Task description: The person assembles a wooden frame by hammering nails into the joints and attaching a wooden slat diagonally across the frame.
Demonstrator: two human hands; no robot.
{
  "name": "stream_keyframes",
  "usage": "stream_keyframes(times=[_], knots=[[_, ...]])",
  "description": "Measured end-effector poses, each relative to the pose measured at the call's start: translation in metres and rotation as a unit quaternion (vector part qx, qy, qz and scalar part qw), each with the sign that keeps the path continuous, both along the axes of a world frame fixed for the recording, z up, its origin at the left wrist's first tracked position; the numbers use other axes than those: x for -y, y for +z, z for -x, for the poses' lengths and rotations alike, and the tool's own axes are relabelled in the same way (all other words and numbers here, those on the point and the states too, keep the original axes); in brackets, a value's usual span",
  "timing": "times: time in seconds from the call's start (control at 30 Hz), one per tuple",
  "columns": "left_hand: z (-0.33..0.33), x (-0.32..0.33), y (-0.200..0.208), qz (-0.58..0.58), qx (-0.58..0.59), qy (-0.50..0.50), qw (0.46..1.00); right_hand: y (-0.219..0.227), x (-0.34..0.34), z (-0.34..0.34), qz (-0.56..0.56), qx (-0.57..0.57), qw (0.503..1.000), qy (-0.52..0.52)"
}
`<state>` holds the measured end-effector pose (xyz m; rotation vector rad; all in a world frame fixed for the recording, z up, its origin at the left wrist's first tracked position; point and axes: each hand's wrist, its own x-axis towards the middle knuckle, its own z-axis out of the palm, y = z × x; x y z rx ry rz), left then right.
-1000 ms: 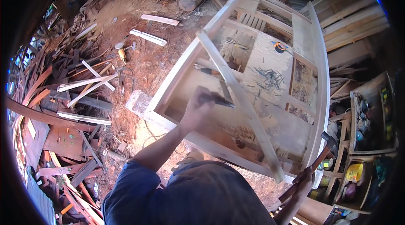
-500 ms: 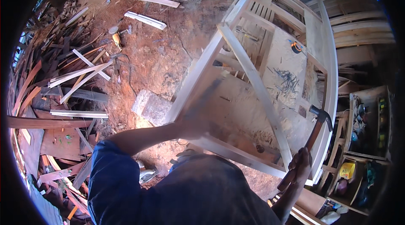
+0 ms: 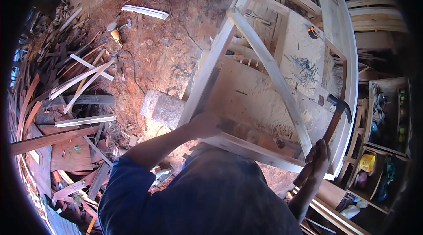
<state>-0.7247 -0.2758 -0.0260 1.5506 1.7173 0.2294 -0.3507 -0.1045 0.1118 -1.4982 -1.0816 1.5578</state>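
Note:
My left hand (image 3: pixel 206 125) is at the near left corner of a pale wooden frame (image 3: pixel 253 147), against its inner side. Its fingers are smeared and partly hidden, so I cannot make out whether they grip anything. A brownish strip (image 3: pixel 264 139) runs rightward from the hand along the near rail. My right hand (image 3: pixel 318 159) is closed round the wooden handle of a claw hammer (image 3: pixel 331 125). The dark hammer head points away from me, over the frame's right side. A diagonal brace (image 3: pixel 271 70) crosses the frame between my hands.
Inside the frame lie a pile of nails (image 3: pixel 305 70) and an orange-black tape measure (image 3: pixel 313 33) on a sawdust-covered board. Left on the ground are a yellow power tool (image 3: pixel 115 34), its cord and scrap wood (image 3: pixel 72 153). A compartmented wooden box (image 3: pixel 366 175) stands at right.
The view has shifted slightly. My left hand has moved a little right along the frame's corner, and a dark blur beyond it is gone. My right hand still grips the hammer.

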Motion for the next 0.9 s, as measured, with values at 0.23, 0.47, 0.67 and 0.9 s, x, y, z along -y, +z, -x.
stream_keyframes(times=[0.23,0.47,0.67,0.9], knots=[[-0.009,0.004,0.006,-0.015,-0.021,0.041,0.999,-0.005,-0.006,0.024,0.011,-0.003,1.000,0.017],[-0.016,-0.004,0.022,0.068,-0.032,0.107,0.991,0.004,-0.016,0.078,0.025,-0.020,0.999,0.035],[-0.020,-0.003,0.015,0.072,-0.044,0.103,0.991,0.003,-0.018,0.097,0.016,-0.014,0.996,0.083],[-0.023,0.000,0.020,0.062,-0.046,0.114,0.990,-0.004,-0.019,0.111,0.026,0.000,0.992,0.122]])
